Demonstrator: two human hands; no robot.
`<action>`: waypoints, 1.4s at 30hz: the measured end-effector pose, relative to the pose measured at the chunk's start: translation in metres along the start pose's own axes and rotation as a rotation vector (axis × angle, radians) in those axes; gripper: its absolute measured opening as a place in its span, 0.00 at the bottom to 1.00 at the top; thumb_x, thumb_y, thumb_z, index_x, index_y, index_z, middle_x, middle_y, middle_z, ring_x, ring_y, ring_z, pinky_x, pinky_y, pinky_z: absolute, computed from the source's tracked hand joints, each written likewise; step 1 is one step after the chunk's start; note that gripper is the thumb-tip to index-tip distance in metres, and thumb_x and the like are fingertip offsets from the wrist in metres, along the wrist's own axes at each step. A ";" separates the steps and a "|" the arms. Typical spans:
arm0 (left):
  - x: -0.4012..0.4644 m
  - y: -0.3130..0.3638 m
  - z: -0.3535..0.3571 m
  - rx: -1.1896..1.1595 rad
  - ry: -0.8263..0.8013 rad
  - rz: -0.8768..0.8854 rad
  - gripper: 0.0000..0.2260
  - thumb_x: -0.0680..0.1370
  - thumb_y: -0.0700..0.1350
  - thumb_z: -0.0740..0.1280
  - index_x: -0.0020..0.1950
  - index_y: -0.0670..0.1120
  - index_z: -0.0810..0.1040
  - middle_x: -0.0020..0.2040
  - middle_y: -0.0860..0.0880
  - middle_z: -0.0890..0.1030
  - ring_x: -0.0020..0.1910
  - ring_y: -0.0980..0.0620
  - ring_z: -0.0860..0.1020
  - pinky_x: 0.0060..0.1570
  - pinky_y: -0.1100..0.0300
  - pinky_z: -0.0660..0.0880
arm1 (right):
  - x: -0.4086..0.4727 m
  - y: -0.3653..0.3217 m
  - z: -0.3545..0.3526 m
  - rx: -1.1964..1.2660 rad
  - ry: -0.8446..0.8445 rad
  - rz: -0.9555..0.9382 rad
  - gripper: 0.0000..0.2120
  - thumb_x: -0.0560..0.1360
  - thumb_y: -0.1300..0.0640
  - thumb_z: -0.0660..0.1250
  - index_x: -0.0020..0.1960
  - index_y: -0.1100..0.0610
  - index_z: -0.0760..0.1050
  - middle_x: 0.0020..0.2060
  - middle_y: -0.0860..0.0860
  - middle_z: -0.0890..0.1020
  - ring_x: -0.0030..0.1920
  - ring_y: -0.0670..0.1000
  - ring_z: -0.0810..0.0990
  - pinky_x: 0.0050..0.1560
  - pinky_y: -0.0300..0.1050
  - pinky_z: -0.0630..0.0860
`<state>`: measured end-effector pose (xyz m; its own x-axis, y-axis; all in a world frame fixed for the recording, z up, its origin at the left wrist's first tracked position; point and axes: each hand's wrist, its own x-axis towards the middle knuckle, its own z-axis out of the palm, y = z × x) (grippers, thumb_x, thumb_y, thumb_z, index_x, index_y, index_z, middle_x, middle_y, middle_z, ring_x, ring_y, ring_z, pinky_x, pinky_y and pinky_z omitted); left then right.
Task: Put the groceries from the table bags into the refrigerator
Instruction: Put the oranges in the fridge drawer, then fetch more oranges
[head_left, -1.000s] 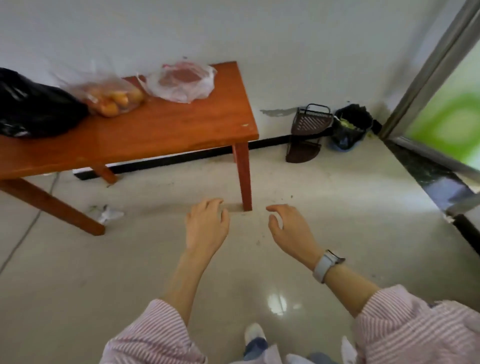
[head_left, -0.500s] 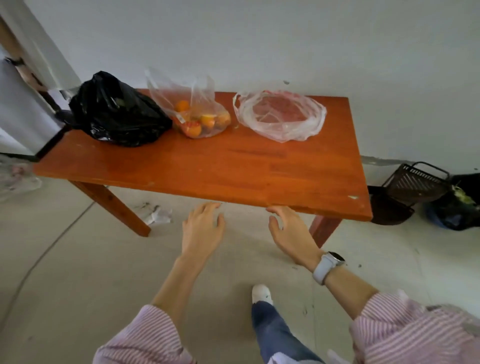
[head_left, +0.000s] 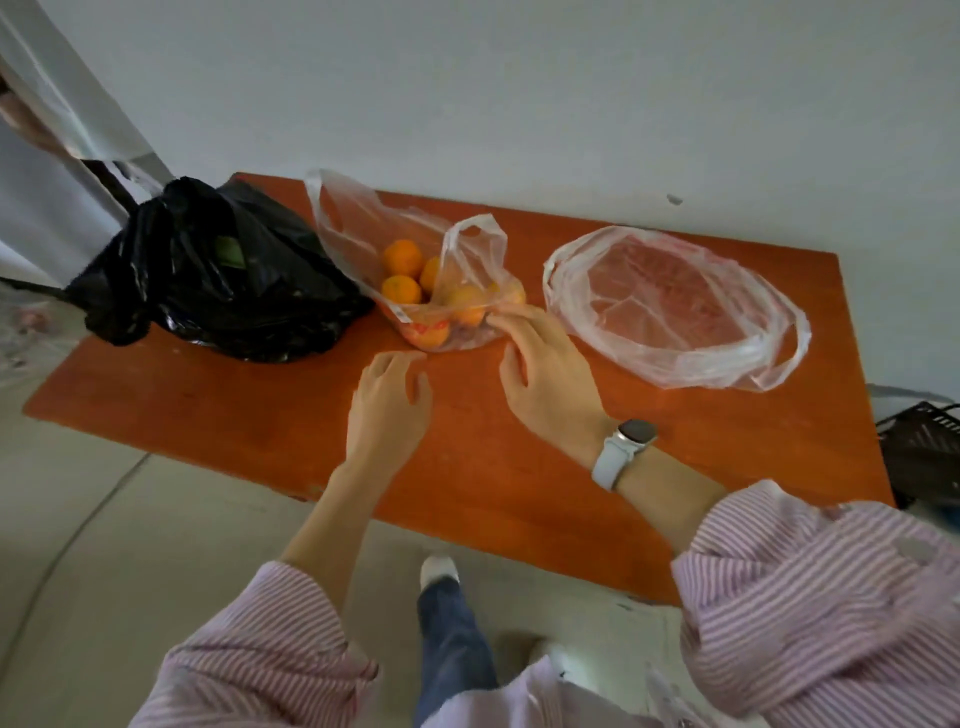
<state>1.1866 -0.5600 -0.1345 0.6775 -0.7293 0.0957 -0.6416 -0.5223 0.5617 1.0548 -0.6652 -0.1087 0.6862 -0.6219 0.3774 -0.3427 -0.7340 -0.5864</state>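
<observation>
Both hands' fingers (head_left: 498, 319) reach the orange bag (head_left: 447, 291).

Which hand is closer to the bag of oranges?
The right hand. Its fingertips touch the near right edge of the bag of oranges. The left hand hovers over the table just in front of the bag, not touching it.

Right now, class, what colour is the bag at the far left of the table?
Black: the black bag sits on the table, clearest in the head view.
</observation>
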 end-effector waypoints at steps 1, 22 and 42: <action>0.019 -0.006 0.000 -0.010 0.020 0.009 0.13 0.79 0.43 0.59 0.62 0.44 0.74 0.61 0.47 0.74 0.59 0.48 0.73 0.54 0.59 0.69 | 0.022 -0.003 0.007 -0.017 0.030 -0.047 0.19 0.74 0.59 0.52 0.61 0.62 0.73 0.60 0.57 0.76 0.61 0.57 0.74 0.58 0.49 0.73; 0.183 -0.094 0.062 0.095 -0.039 0.655 0.10 0.76 0.48 0.65 0.53 0.44 0.79 0.53 0.44 0.79 0.49 0.46 0.78 0.42 0.53 0.79 | 0.126 0.086 0.126 -0.584 -0.348 0.289 0.23 0.67 0.55 0.55 0.61 0.58 0.72 0.59 0.59 0.74 0.51 0.60 0.73 0.43 0.54 0.73; 0.335 -0.119 0.103 -0.442 -0.578 -0.268 0.19 0.82 0.52 0.49 0.71 0.49 0.62 0.71 0.47 0.65 0.69 0.47 0.64 0.68 0.51 0.62 | 0.222 0.140 0.173 -0.380 -0.720 0.568 0.19 0.80 0.50 0.47 0.65 0.51 0.69 0.65 0.53 0.69 0.64 0.57 0.66 0.60 0.57 0.64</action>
<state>1.4531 -0.7880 -0.2535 0.4165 -0.7810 -0.4654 -0.1970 -0.5773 0.7924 1.2697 -0.8588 -0.2313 0.5397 -0.6866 -0.4872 -0.8377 -0.4956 -0.2295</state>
